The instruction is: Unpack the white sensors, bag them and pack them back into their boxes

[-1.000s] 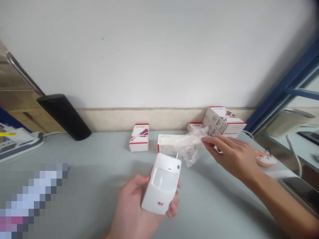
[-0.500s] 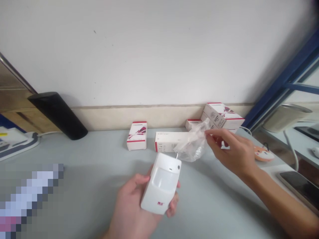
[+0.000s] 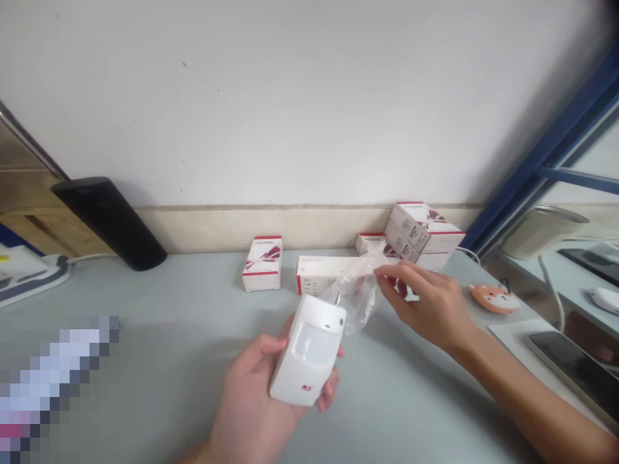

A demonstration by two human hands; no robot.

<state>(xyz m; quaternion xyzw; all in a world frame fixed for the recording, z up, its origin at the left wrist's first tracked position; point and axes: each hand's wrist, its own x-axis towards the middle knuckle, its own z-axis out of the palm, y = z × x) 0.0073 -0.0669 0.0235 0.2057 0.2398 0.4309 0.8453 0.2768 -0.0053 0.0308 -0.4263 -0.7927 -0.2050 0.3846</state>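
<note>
My left hand [image 3: 271, 380] is wrapped round a white motion sensor [image 3: 308, 351], its curved window facing up and a small red logo near its lower end. A short metal antenna [image 3: 338, 299] sticks out at the sensor's top right. My right hand [image 3: 425, 299] pinches a crumpled clear plastic bag [image 3: 365, 290] between thumb and fingertips. The bag hangs just beyond the sensor, close to the antenna; I cannot tell whether they touch. Behind the bag lies a long white box [image 3: 319, 270] with a red end, partly covered by it.
A small red-and-white box [image 3: 262, 264] stands left of the long one. Stacked boxes [image 3: 425, 235] sit by the wall. At right are an orange animal-faced item [image 3: 496, 299] and a phone [image 3: 575, 370]. A black cylinder [image 3: 111, 222] leans at left.
My right hand has moved left and slightly down, bringing the plastic bag closer to the sensor's top. My left hand still holds the sensor in nearly the same place.
</note>
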